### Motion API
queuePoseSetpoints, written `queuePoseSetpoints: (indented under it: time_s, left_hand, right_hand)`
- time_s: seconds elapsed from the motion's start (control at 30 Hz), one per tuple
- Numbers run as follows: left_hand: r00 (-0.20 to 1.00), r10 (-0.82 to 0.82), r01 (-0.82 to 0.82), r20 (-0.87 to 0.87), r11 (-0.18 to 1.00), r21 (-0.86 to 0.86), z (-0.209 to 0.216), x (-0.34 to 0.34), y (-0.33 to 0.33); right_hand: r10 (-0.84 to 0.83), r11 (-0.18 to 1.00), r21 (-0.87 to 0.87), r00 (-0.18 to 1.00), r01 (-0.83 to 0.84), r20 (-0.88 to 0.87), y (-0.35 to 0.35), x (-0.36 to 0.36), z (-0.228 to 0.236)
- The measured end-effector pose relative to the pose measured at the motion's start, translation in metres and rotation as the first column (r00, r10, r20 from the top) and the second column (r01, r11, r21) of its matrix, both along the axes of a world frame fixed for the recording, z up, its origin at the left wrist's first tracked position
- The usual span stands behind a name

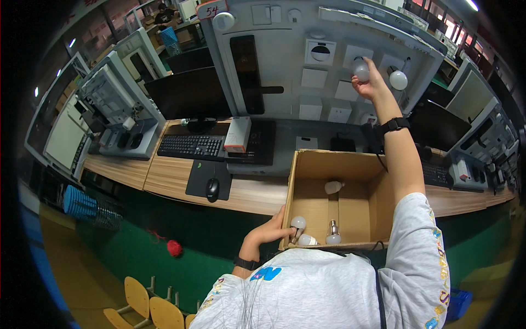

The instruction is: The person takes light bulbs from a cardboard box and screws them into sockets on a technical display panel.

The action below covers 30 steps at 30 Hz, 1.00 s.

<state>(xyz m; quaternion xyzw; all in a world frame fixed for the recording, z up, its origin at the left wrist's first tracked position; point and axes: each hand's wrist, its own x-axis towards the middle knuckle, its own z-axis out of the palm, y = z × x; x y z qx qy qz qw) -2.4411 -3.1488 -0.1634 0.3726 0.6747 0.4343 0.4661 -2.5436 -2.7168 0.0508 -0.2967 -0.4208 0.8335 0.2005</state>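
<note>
My right hand reaches up to the grey upright panel, its fingers curled round a white light bulb in front of a white square fitting. Just right of it, a second round bulb sits on the panel. My left hand grips the left wall of an open cardboard box, with fingertips reaching over its edge. Inside the box lie several bulbs: a white one near the back, one with a metal base at the front, and others beside my left fingers.
Left of the box, the wooden desk carries a keyboard, a mouse, a monitor and a small white-and-orange carton. Switches and square plates cover the panel. A red ball lies on the green floor near yellow chairs.
</note>
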Motion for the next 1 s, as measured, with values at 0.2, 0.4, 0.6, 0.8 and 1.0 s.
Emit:
queuePoseSetpoints:
  time_s: [0.2, 0.4, 0.6, 0.8, 1.0]
  left_hand:
    - [1.0, 0.0, 0.0, 0.023, 1.0, -0.002, -0.001, 0.001, -0.001]
    - [0.998, 0.039, -0.039, -0.048, 0.999, 0.014, 0.0, 0.001, -0.001]
    - [0.995, 0.044, -0.039, -0.086, 0.997, 0.061, -0.004, 0.001, -0.001]
    - [1.0, -0.013, 0.013, -0.014, 1.0, 0.018, -0.003, -0.001, 0.0]
    - [0.997, 0.016, -0.014, -0.07, 0.999, 0.03, -0.006, -0.001, -0.001]
  right_hand:
    - [0.01, 0.998, 0.061, 0.998, -0.007, -0.055, 0.0, 0.0, 0.0]
    - [0.034, 0.994, -0.101, 0.991, -0.047, -0.126, 0.015, 0.007, -0.009]
    - [-0.006, 0.968, 0.252, 0.998, -0.008, 0.058, 0.001, 0.008, 0.001]
    - [-0.035, 0.997, 0.06, 0.994, 0.042, -0.103, 0.003, -0.001, -0.003]
    - [0.073, 0.995, 0.077, 0.988, -0.063, -0.133, -0.001, 0.014, -0.005]
